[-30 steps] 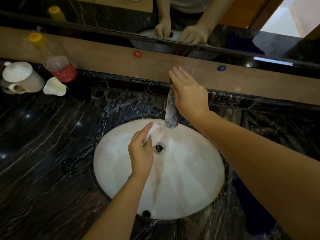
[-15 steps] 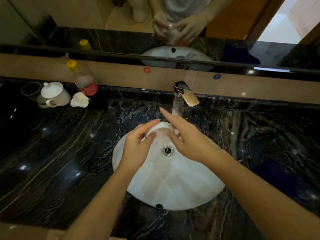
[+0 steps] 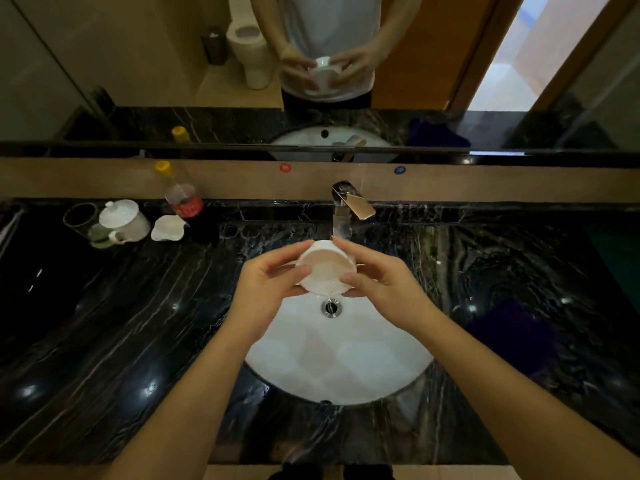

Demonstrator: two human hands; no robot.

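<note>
Hands: left hand [image 3: 266, 285] and right hand [image 3: 384, 282] both grip the cup [image 3: 327, 268].
Pour: tip steadily, directly above the drain [image 3: 330, 307] (water seems to dribble).

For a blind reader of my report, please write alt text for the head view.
The left hand and right hand hold a tilted white cup over a white sink, by the tap. On the dark counter at left stand a lidded mug, a yellow-capped bottle and a white dish; a mirror hangs behind.
</note>
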